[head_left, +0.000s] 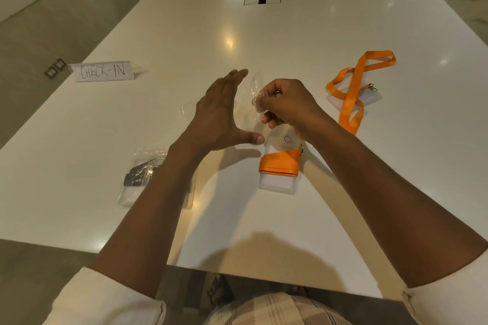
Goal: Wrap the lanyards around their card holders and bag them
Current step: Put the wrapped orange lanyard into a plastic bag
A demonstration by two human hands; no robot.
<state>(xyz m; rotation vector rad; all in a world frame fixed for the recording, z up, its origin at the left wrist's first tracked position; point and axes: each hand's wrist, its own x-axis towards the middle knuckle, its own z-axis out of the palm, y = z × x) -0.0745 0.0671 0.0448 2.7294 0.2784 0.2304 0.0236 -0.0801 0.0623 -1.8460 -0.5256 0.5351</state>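
At the centre of the frame a small clear plastic bag [257,97] is pinched in the curled fingers of the right hand [286,108], while the left hand [220,116] is held flat beside it, fingers straight, thumb spread, nothing gripped. Just below the right hand, on the glossy white table [290,29], a translucent card holder bound with an orange lanyard [280,169] is seen lying wrapped but not yet bagged; the bag is judged to be meant for it. At lower left, partly hidden under the left forearm, a clear bag holding a dark wrapped lanyard and holder [144,174] is seen, so one set appears finished. At right, a loose orange lanyard with a metal clip [353,87] is draped over its clear card holder, unwrapped. One set therefore appears bagged, one is awaiting bagging, and one is left to be wrapped and bagged. At upper left a white folded "CHECK-IN" sign [103,71] is stood.
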